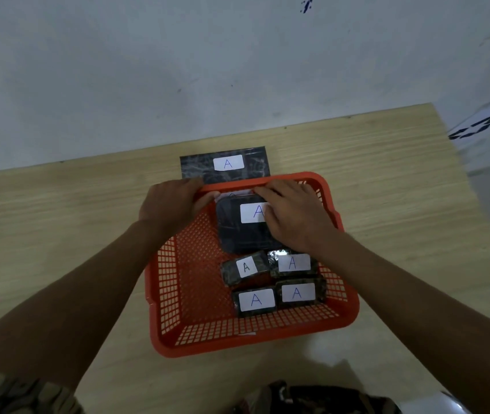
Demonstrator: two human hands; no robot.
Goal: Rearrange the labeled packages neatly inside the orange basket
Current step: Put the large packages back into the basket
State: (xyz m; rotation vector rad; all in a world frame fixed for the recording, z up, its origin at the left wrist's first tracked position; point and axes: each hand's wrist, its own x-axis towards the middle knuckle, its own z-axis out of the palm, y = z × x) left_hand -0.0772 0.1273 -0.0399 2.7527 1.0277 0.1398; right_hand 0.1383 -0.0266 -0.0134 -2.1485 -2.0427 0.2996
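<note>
Four small packages, two hands.

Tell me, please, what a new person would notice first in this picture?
The orange basket in the middle of the wooden table stands out, with dark packages marked "A" inside. The left hand grips its far rim and the right hand rests on a large package. Another flat package lies behind the basket.
</note>
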